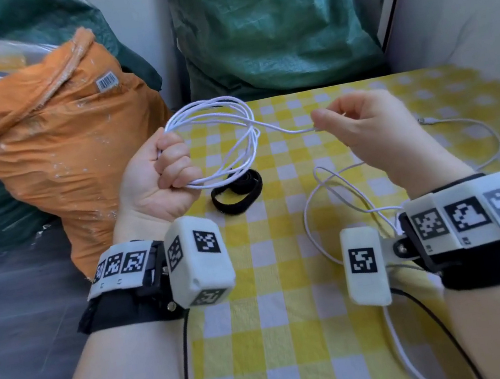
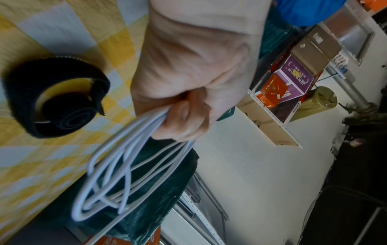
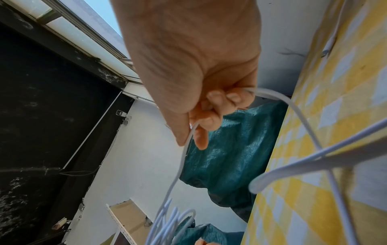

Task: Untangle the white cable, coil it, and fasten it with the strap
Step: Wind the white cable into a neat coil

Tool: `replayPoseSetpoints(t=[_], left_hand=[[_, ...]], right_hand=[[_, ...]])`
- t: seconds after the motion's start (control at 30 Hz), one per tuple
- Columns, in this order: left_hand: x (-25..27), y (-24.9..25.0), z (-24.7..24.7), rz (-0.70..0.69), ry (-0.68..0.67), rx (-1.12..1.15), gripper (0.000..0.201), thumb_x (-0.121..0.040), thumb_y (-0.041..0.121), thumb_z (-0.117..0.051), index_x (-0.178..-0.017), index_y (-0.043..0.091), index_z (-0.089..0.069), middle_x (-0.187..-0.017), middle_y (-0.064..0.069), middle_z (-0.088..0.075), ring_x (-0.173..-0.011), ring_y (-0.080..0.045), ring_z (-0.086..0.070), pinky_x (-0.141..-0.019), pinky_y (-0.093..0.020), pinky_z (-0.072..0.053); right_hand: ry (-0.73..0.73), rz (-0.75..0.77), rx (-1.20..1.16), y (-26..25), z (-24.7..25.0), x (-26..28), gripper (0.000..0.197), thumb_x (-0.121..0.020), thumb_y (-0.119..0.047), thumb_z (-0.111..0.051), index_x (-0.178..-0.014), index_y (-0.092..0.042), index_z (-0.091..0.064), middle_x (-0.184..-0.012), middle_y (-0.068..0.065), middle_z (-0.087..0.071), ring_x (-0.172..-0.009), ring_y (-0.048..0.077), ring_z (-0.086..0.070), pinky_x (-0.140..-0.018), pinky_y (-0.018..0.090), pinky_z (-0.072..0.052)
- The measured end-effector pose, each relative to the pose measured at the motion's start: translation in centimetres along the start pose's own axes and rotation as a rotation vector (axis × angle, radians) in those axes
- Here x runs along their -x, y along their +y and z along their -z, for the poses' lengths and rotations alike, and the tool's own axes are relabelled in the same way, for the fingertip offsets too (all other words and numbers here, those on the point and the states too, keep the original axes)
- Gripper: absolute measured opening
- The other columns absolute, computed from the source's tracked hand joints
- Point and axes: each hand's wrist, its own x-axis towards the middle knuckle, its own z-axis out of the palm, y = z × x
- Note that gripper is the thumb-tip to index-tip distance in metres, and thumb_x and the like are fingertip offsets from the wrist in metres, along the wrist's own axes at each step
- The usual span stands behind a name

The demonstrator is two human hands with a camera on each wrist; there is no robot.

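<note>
My left hand (image 1: 168, 166) is a fist around several loops of the white cable (image 1: 247, 143), held up above the table's left edge; the left wrist view shows the coil (image 2: 117, 174) hanging from the curled fingers (image 2: 184, 119). A strand runs right from the coil to my right hand (image 1: 326, 120), which pinches it between thumb and forefinger (image 3: 201, 136). Past that hand the loose cable (image 1: 319, 197) trails down in loops onto the cloth, its plug end (image 1: 425, 120) lying at the right. The black strap (image 1: 237, 191) lies rolled on the cloth below the coil, also in the left wrist view (image 2: 56, 99).
A yellow-and-white checked cloth covers the table (image 1: 280, 316). An orange sack (image 1: 50, 130) leans at the left edge and a green sack (image 1: 268, 27) stands behind the far edge. A pale cushion (image 1: 459, 5) is at the back right. Black wrist-camera leads (image 1: 185, 365) run along both forearms.
</note>
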Motion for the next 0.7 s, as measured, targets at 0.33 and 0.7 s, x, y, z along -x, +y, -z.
replayPoseSetpoints(t=[0.33,0.7], left_hand=[[1.1,0.9,1.1,-0.399,0.083,0.349,0.054,-0.100,0.029,-0.031,-0.053,0.005,-0.044,-0.036,-0.004,-0.033,-0.027,-0.016,-0.021,-0.036,-0.025,-0.028],[-0.9,-2.4,-3.1,-0.420,0.224,-0.386,0.029,-0.100,0.030,-0.028,-0.076,0.020,-0.042,-0.048,0.009,-0.032,-0.037,-0.005,-0.029,-0.044,-0.018,-0.034]], right_hand=[[0.188,-0.098,0.129,0.0,0.3,0.1,0.008,-0.088,-0.020,-0.052,-0.087,-0.021,-0.060,-0.082,0.001,-0.065,-0.071,0.018,-0.053,-0.067,0.027,-0.039],[-0.091,-0.076,0.307,-1.7,-0.7,1.1,0.022,-0.086,-0.007,-0.058,-0.087,-0.023,-0.073,-0.070,-0.010,-0.053,-0.067,0.014,-0.049,-0.051,0.018,-0.037]])
